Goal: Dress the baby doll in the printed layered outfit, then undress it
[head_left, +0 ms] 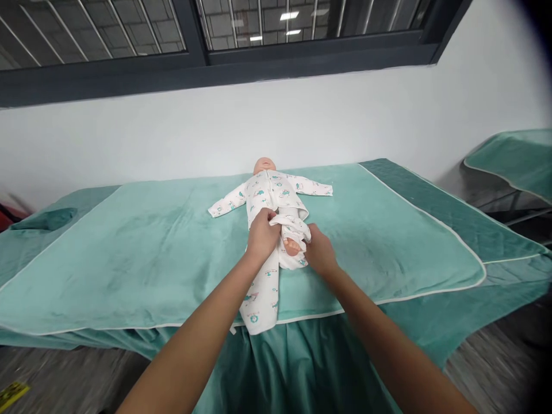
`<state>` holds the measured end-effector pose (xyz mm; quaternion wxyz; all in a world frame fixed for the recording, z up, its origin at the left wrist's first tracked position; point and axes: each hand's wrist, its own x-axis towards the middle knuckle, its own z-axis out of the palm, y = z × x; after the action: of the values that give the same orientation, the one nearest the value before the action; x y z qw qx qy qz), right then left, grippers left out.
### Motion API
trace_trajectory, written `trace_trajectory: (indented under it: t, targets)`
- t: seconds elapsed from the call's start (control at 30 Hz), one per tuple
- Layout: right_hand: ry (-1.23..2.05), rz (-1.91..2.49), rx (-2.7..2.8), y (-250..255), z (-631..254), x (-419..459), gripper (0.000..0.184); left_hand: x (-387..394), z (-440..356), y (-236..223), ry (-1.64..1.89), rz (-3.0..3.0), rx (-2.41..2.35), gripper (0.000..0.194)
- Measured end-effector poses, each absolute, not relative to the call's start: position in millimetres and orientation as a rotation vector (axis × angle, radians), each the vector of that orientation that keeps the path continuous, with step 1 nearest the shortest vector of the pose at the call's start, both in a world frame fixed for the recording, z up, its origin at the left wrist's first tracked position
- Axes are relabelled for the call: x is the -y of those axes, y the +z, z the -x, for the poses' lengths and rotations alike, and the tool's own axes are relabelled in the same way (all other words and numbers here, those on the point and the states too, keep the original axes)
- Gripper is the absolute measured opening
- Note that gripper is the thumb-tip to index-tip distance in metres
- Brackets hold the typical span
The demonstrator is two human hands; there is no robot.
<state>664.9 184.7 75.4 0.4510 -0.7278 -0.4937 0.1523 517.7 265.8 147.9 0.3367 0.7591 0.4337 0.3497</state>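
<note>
A baby doll (264, 165) lies on its back on the green mat, its head toward the wall and its arms spread. It wears a white printed onesie (260, 190) with long sleeves. One bare foot (292, 247) of the doll pokes out of a bunched trouser leg. My left hand (262, 234) pinches the bunched cloth on the near-left side of that leg. On the other side, my right hand (319, 248) grips the cloth beside the foot. The other trouser leg (264, 293) lies flat and hangs slightly over the mat's front edge.
A light green mat (129, 247) with white piping covers a bed with a darker green cover (440, 213). Behind stands a white wall (194, 138) below a barred window (276, 26). Another green-covered surface (517, 158) is at the right.
</note>
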Motion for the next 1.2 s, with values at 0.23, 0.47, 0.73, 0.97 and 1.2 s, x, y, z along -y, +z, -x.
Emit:
trace_trajectory:
  t: [0.23,0.47,0.73,0.97,1.2]
  targets:
    - [0.442,1.736,1.43,71.2,-702.4,-192.1,0.009,-265.7,-494.6,154.2,0.677,-1.714,-0.93,0.019]
    - [0.839,1.36,1.049,67.1,-711.4,-180.2,0.014,-248.0,-491.1,163.9,0.577,-1.515,-0.976,0.024]
    - [0.655,1.319,0.903,61.7,-705.2,-188.0,0.025,-251.3,-509.3,177.5,0.498,-1.302,-0.812,0.031]
    - [0.617,1.173,0.837,54.9,-707.5,-209.6,0.031,-272.5,-513.1,172.7,0.385,-1.247,-0.61,0.032]
    - [0.59,1.337,1.159,65.0,-731.8,-225.6,0.024,-303.5,-524.5,177.5,0.83,-1.339,-0.698,0.03]
